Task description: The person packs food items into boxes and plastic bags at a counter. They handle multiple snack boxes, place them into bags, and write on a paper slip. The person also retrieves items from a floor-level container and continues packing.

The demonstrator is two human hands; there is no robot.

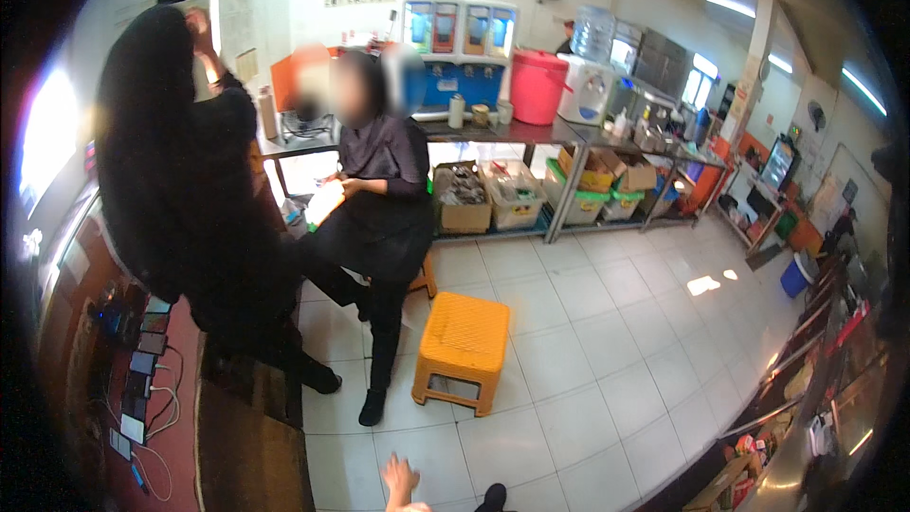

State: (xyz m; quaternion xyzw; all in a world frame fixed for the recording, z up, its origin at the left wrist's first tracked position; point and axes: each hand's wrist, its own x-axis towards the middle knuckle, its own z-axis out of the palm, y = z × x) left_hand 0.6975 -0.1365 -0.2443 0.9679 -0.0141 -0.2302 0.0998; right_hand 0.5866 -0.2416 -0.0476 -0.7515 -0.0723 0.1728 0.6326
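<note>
My left hand [400, 473] reaches in at the bottom edge, above the white floor tiles, with its fingers apart and nothing visible in it. Beside its wrist shows a sliver of skin, perhaps part of my right hand [416, 507]; its fingers are hidden below the frame. A yellow plastic stool [463, 334] stands on the floor beyond my hands. Behind it a seated person [380, 178] in dark clothes holds white paper [326, 204]. At the left another person [185, 156] in black stands with a raised hand near the face.
Several phones [142, 364] with cables lie on a reddish surface at left, beside a wooden bench [249, 434]. Along the back, a metal table [551, 131] holds a drink dispenser [455, 85], a pink bucket [538, 89] and a water dispenser [586, 89]. Bins [513, 199] sit underneath; cluttered shelves stand right.
</note>
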